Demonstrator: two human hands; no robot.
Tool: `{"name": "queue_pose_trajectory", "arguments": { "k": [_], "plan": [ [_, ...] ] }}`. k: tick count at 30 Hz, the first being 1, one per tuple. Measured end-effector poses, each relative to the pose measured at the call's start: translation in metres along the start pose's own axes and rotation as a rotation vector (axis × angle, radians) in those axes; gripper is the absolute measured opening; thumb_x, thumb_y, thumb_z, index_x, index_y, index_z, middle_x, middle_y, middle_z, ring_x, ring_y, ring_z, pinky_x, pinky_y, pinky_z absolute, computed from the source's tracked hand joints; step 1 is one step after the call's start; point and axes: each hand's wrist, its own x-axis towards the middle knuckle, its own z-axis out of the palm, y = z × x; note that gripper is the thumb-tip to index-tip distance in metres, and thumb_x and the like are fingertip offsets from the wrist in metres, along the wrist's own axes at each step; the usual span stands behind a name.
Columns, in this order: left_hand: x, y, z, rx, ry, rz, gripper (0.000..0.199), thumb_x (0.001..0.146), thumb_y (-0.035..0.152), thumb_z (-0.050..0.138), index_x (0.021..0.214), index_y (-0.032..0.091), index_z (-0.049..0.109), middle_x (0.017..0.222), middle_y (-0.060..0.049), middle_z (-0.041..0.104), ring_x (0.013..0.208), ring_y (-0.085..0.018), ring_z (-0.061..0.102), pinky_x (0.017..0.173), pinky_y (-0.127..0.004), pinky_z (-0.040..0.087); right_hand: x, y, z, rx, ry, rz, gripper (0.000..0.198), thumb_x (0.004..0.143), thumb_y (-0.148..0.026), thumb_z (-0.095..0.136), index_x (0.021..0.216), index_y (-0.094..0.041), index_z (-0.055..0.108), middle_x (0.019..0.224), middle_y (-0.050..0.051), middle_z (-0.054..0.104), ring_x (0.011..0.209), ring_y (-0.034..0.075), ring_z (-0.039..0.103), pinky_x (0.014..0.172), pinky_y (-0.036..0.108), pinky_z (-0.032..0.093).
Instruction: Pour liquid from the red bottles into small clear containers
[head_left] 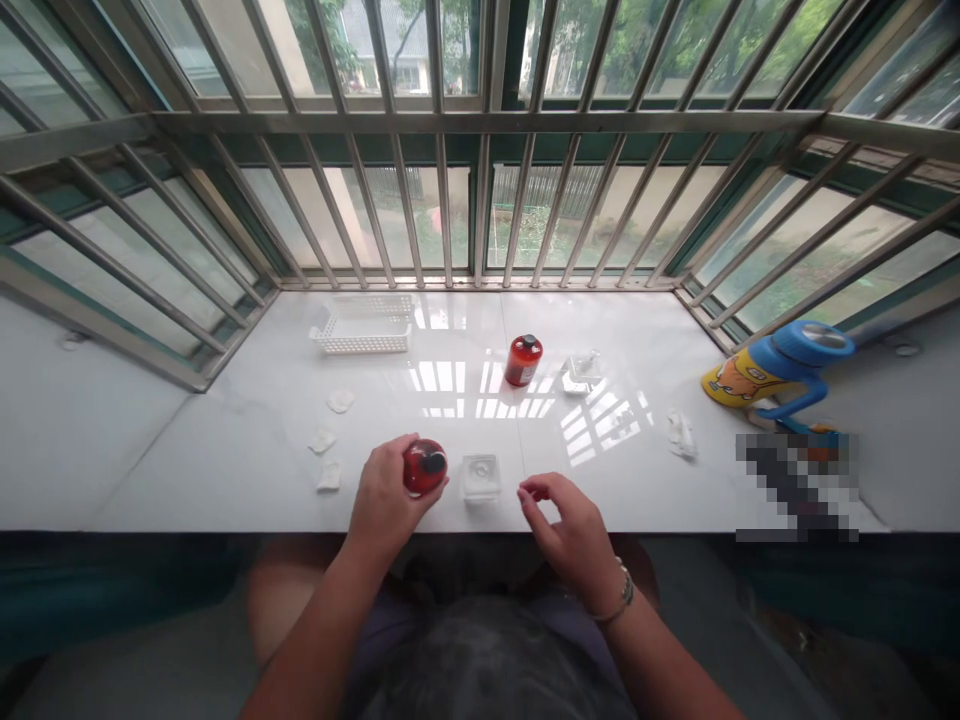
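Wrapped in my left hand (pixel 384 490) is a red, see-through bottle (pixel 421 468) with a black cap, at the near side of the white counter. To its right stands a small clear square container (pixel 481 478), apart from both hands. My right hand (pixel 564 522) hovers just right of that container, thumb and index fingertips drawn together in a pinch. Whatever is between those fingertips, if anything, is too small to make out. Farther back, a second red bottle (pixel 523 360) with a black top stands beside another small clear container (pixel 582 373).
A white perforated basket (pixel 364 342) lies at the back left. Several crumpled white pieces (pixel 322 440) are on the left, and another white scrap (pixel 681 436) on the right. A blue and yellow flask (pixel 776 365) leans at the right. Window bars (pixel 487 122) bound the counter's back.
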Motion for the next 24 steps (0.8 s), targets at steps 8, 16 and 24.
{"name": "queue_pose_trajectory", "arguments": {
  "k": [8,16,24],
  "plan": [
    [-0.018,0.051,-0.004,0.229,0.060,0.304,0.048,0.098,0.029,0.074,0.141,0.016,0.056,0.128,-0.017,0.073,0.118,-0.035,0.068,0.107,-0.052,0.051,0.008,-0.064,0.006,0.065,-0.014,-0.102,0.028,0.102,-0.023,0.070,0.130,-0.025,0.067,0.102,0.004,0.077,0.083,0.018,0.071,0.079,0.035,0.059],
    [-0.021,0.064,-0.005,0.216,0.091,0.314,0.047,0.101,0.032,0.071,0.143,0.016,0.056,0.129,-0.017,0.073,0.118,-0.034,0.068,0.108,-0.052,0.048,0.006,-0.070,0.006,0.033,0.069,-0.090,0.027,0.102,-0.022,0.071,0.128,-0.025,0.072,0.103,0.006,0.080,0.089,0.021,0.075,0.082,0.038,0.063],
    [-0.020,0.074,-0.005,0.168,0.115,0.322,0.051,0.102,0.033,0.070,0.148,0.018,0.054,0.128,-0.017,0.074,0.116,-0.034,0.069,0.106,-0.053,0.048,0.008,-0.077,0.000,0.163,0.079,0.028,0.017,0.102,-0.027,0.071,0.118,-0.025,0.076,0.099,0.007,0.078,0.083,0.021,0.074,0.076,0.035,0.064]
  ]
}}
